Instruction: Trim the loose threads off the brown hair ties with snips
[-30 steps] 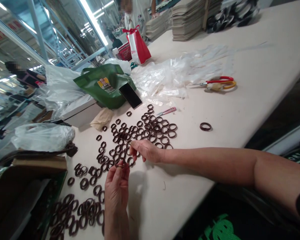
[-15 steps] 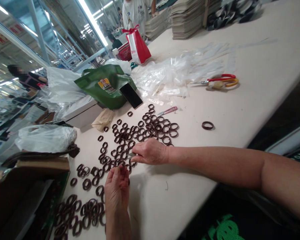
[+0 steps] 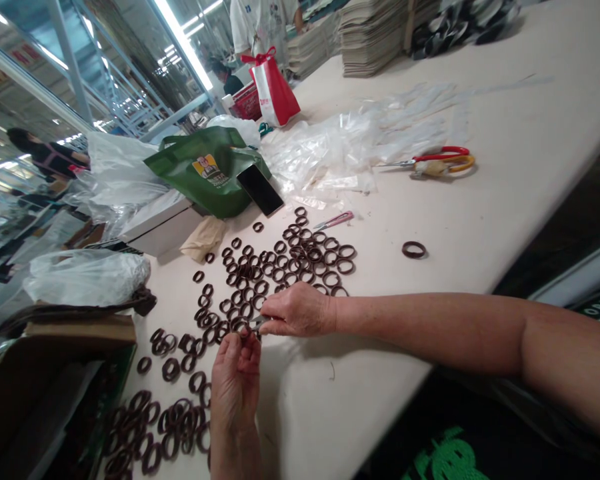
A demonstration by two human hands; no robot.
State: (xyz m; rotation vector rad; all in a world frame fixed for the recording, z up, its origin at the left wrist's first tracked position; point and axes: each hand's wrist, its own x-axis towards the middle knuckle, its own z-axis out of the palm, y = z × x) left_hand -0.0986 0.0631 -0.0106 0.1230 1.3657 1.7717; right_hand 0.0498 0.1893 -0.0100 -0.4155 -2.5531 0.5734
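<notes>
My left hand [image 3: 236, 380] is closed, pinching a dark brown ring [image 3: 241, 325] upright between thumb and fingers. My right hand [image 3: 300, 310] is wrapped around thread snips [image 3: 257, 321]; only their metal blades show, close to the top of that ring, and the handle is hidden in my palm. Whether the blades touch the ring, I cannot tell. Many similar loose rings [image 3: 306, 253] lie behind my hands on the pale table [image 3: 480, 220]. Another pile of rings [image 3: 140, 427] is to the left of my left wrist. One single ring [image 3: 413, 250] sits apart on the right.
Pink-handled snips [image 3: 336, 219] and red-and-yellow scissors [image 3: 437, 162] lie farther back. A phone [image 3: 260, 190] leans on a green bag [image 3: 205, 170]. Clear plastic bags [image 3: 340, 150] spread across the table. An open cardboard box [image 3: 80, 328] stands at left. People work in the background.
My right hand has shifted slightly left and down, bringing the blades nearer to the ring in my left hand. My left hand is almost unmoved.
</notes>
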